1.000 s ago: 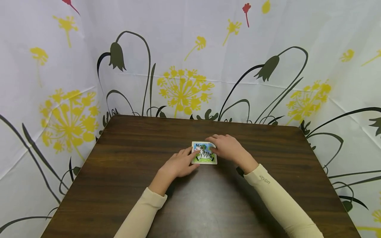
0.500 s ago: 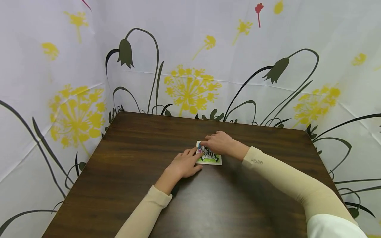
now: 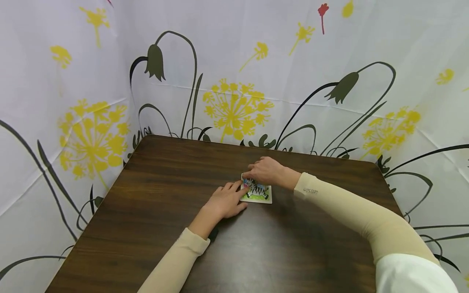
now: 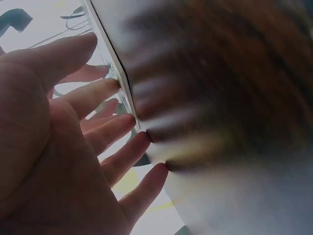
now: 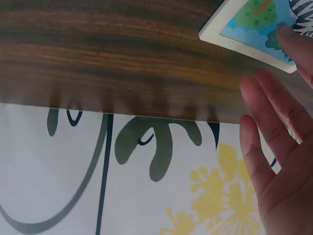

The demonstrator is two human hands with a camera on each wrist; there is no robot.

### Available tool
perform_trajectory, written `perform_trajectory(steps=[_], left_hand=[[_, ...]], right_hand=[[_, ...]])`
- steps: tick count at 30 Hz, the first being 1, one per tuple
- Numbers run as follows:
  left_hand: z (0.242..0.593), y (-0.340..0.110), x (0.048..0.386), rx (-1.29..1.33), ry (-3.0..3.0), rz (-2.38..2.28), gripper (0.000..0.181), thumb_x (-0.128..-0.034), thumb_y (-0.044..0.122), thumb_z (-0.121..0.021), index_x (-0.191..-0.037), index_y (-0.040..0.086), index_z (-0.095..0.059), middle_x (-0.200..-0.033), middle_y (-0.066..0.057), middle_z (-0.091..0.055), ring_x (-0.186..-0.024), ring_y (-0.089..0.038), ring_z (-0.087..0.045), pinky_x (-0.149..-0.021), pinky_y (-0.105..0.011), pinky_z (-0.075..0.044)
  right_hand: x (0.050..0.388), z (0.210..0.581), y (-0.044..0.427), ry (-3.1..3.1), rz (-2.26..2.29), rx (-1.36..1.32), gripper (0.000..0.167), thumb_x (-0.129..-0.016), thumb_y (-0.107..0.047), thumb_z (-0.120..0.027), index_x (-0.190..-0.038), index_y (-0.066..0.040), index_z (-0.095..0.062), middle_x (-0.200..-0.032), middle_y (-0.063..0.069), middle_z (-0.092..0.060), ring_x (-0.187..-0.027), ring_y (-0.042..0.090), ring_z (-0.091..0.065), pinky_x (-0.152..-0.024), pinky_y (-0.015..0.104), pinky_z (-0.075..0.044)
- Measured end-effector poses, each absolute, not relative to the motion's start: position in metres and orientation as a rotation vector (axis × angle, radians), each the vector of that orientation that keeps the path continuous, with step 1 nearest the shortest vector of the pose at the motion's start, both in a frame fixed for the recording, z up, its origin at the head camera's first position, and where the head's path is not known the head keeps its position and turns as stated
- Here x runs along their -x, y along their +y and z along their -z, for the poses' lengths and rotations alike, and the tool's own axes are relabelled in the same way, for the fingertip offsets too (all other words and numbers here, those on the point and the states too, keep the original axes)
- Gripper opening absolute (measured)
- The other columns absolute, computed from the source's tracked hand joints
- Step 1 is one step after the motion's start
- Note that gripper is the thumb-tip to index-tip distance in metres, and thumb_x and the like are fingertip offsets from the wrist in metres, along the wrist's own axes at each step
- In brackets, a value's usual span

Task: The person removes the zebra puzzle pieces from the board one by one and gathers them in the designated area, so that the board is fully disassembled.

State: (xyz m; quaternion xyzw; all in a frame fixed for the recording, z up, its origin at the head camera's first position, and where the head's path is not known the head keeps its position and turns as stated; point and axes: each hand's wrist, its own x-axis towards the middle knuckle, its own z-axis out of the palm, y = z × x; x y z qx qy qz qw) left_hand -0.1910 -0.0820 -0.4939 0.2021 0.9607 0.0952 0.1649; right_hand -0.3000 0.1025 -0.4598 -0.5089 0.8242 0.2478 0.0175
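A small square board (image 3: 258,195) with a zebra picture and a pale border lies flat on the table. My left hand (image 3: 224,202) rests at its left side, one fingertip on the picture. In the left wrist view, that hand's fingers (image 4: 111,131) are spread and nearly straight along the board's edge. My right hand (image 3: 269,171) reaches over the board's upper part, fingertips near the upper left corner, hiding some of the picture. The right wrist view shows its thumb (image 5: 292,41) over the blue part of the picture (image 5: 259,18), with the other fingers extended past the border.
The dark wooden table (image 3: 165,179) stretches around both hands. Behind it and along the sides hangs a white cloth (image 3: 227,40) printed with yellow and grey-green flowers. The table's back edge lies beyond the right hand.
My right hand has moved from the board's right side leftwards over its top, covering more of the picture. The left hand has stayed at the left side. The head view has shifted slightly.
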Motion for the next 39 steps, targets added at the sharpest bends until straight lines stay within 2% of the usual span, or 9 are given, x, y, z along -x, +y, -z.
perform_trajectory(steps=[5, 11, 19, 33, 39], left_hand=[[0.496, -0.081, 0.188, -0.573, 2.752, -0.258, 0.065, -0.1072, 0.056, -0.059, -0.167, 0.038, -0.042, -0.178, -0.004, -0.030, -0.161, -0.032, -0.034, -0.125, -0.060, -0.037], [0.493, -0.079, 0.187, -0.552, 2.759, -0.253, 0.066, -0.1065, 0.056, -0.060, -0.167, 0.038, -0.041, -0.178, -0.004, -0.029, -0.162, -0.032, -0.032, -0.124, -0.060, -0.037], [0.491, -0.079, 0.187, -0.538, 2.764, -0.209, 0.079, -0.1050, 0.059, -0.062, -0.172, 0.026, -0.033, -0.179, 0.000, -0.028, -0.162, -0.026, -0.033, -0.125, -0.058, -0.038], [0.492, -0.076, 0.192, -0.503, 2.795, -0.217, 0.074, -0.1055, 0.057, -0.062, -0.168, 0.024, -0.040, -0.173, -0.002, -0.036, -0.158, -0.028, -0.036, -0.123, -0.058, -0.039], [0.489, -0.072, 0.190, -0.484, 2.808, -0.195, 0.073, -0.1067, 0.054, -0.062, -0.168, 0.022, -0.040, -0.172, -0.003, -0.039, -0.156, -0.029, -0.039, -0.120, -0.057, -0.042]], right_hand=[[0.302, 0.460, 0.097, 2.522, -0.779, 1.594, 0.035, -0.109, -0.028, -0.064, -0.142, -0.037, -0.066, -0.131, -0.002, -0.076, -0.104, 0.022, -0.077, -0.091, 0.043, -0.063], [0.307, 0.458, 0.093, 2.493, -0.815, 1.602, 0.041, -0.103, -0.031, -0.075, -0.143, -0.037, -0.065, -0.130, -0.002, -0.076, -0.107, 0.021, -0.076, -0.090, 0.043, -0.062], [0.309, 0.455, 0.092, 2.429, -0.904, 1.639, 0.051, -0.101, -0.035, -0.077, -0.149, -0.038, -0.060, -0.143, 0.000, -0.071, -0.114, 0.022, -0.076, -0.095, 0.044, -0.062], [0.307, 0.453, 0.091, 2.419, -0.980, 1.662, 0.057, -0.101, -0.043, -0.076, -0.154, -0.039, -0.056, -0.153, 0.001, -0.064, -0.123, 0.023, -0.073, -0.101, 0.044, -0.060], [0.307, 0.454, 0.093, 2.458, -0.934, 1.681, 0.052, -0.101, -0.039, -0.076, -0.151, -0.038, -0.058, -0.149, 0.000, -0.066, -0.119, 0.023, -0.074, -0.098, 0.042, -0.061]])
